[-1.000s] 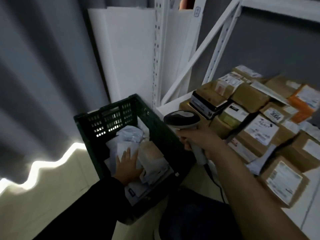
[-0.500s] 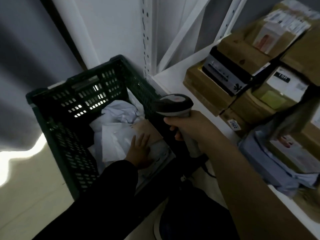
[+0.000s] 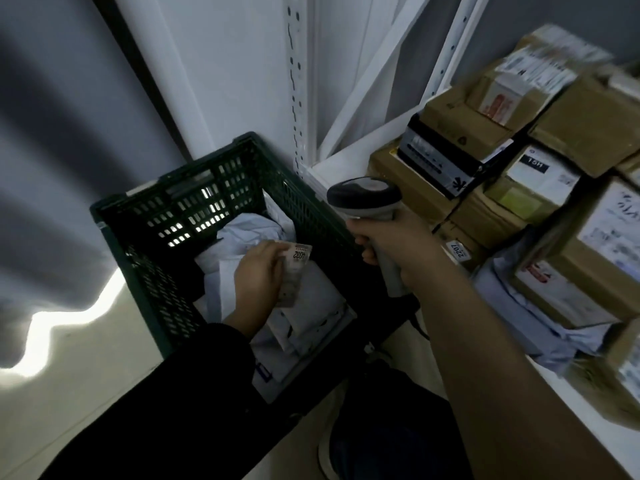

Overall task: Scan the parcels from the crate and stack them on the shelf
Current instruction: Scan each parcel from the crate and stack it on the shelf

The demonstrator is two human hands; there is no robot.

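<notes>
A dark green slatted crate (image 3: 166, 209) stands on the floor, holding several pale mailer bags (image 3: 311, 292). Inside it, my left hand (image 3: 258, 278) grips a small tan parcel (image 3: 294, 271) and tilts it up on edge; its label shows a number. To the right of the crate, my right hand (image 3: 398, 244) holds a grey handheld barcode scanner (image 3: 367, 200) by its handle, with the scanner's head above the crate's right rim. The white shelf (image 3: 343, 161) at the right carries stacked cardboard parcels (image 3: 464, 123).
A white perforated shelf upright (image 3: 298, 81) and diagonal braces rise just behind the crate. A grey-blue mailer bag (image 3: 519, 306) lies on the shelf under a brown box. A pale floor (image 3: 69, 368) lies left of the crate, and my dark-trousered leg (image 3: 391, 427) is below.
My left hand, earlier flat on the parcels in the crate, has gripped a small tan parcel and tipped it up. The camera has dipped closer to the crate.
</notes>
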